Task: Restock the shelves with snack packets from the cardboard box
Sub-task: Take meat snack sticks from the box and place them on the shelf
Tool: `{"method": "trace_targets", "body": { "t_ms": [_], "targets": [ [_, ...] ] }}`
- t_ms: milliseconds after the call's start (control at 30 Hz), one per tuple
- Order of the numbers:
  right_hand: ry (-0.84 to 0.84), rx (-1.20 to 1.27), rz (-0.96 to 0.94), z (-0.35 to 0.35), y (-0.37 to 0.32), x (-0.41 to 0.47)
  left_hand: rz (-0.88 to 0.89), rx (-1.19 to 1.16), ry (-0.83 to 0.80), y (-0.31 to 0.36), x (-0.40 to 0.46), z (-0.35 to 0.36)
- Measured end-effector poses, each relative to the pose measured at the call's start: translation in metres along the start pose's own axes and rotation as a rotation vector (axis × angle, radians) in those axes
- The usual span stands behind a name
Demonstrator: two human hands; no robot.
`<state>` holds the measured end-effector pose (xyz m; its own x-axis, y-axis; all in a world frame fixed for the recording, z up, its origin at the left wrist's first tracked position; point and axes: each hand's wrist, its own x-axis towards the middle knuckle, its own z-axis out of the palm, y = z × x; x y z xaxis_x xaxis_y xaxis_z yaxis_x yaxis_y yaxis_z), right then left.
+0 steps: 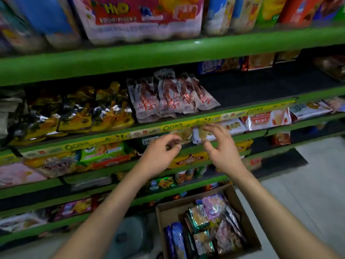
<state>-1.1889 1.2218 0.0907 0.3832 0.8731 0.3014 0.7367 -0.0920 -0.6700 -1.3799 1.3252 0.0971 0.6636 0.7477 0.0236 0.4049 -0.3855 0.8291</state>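
A cardboard box [162,217] stands on the floor at the bottom centre, holding several snack packets [211,225] in blue, green and pink wrappers. Both my hands are raised in front of the green shelves. My left hand [160,154] has loosely curled fingers and holds nothing. My right hand [220,148] has relaxed, spread fingers just in front of a pale packet [197,136] on the shelf below the yellow price strip [168,128]; I cannot tell whether it touches it. Red-and-white packets [171,98] lie on the shelf above my hands.
Green shelves [130,55] run across the view, stocked with yellow-black packets [74,113], wafer packs [268,118] and biscuits. The shelf right of the red-and-white packets shows bare black surface [261,86]. A grey round object [128,234] sits left of the box. Tiled floor [308,193] lies right.
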Motion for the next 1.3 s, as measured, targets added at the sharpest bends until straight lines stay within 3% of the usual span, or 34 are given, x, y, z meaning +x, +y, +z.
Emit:
{"method": "trace_targets", "body": {
  "t_ms": [200,500,700,767,900,1067,1300],
  "targets": [
    [-0.106,0.003,0.279,0.03,0.074,-0.09,-0.204,-0.029,-0.178,-0.069,-0.014,0.082],
    [-0.292,0.063,0.711,0.03,0.219,-0.187,-0.511,0.02,-0.382,-0.111,-0.035,0.228],
    [-0.461,0.088,0.954,0.041,0.334,-0.251,-0.824,0.026,-0.397,-0.151,-0.056,0.361],
    [-0.507,0.094,1.026,0.049,0.379,-0.275,-0.903,0.043,-0.473,-0.173,-0.06,0.418],
    [-0.57,0.094,1.121,0.075,0.47,-0.324,-0.943,0.164,-0.6,-0.23,-0.06,0.528],
    [-0.633,0.033,1.173,0.125,0.575,-0.365,-0.87,0.197,-0.739,-0.313,-0.047,0.641],
    [-0.58,0.012,1.184,0.207,0.686,-0.38,-0.848,0.219,-0.632,-0.424,-0.022,0.741]
  ]
}}
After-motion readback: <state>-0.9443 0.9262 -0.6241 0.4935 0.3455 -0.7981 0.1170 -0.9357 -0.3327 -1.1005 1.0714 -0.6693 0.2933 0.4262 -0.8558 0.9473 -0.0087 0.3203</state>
